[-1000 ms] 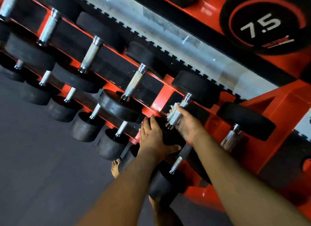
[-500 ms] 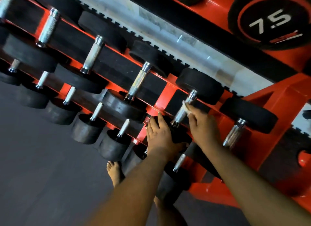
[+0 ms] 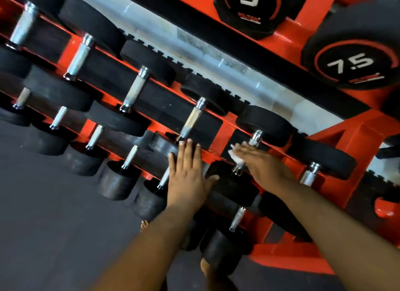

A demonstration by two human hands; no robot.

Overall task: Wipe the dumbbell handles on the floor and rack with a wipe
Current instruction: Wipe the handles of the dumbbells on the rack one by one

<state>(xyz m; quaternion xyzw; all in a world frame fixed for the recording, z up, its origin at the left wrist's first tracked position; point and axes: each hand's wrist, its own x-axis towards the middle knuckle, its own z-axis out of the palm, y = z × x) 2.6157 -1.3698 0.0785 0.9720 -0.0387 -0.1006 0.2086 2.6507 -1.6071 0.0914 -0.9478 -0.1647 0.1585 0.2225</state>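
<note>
Left hand (image 3: 186, 173) flat, fingers straight, bracing on a dumbbell head (image 3: 166, 144). Right hand (image 3: 266, 165) presses wipe (image 3: 236, 156) on handle (image 3: 252, 149), mid-rack. Advice: wrap wipe around, stroke full length.
</note>
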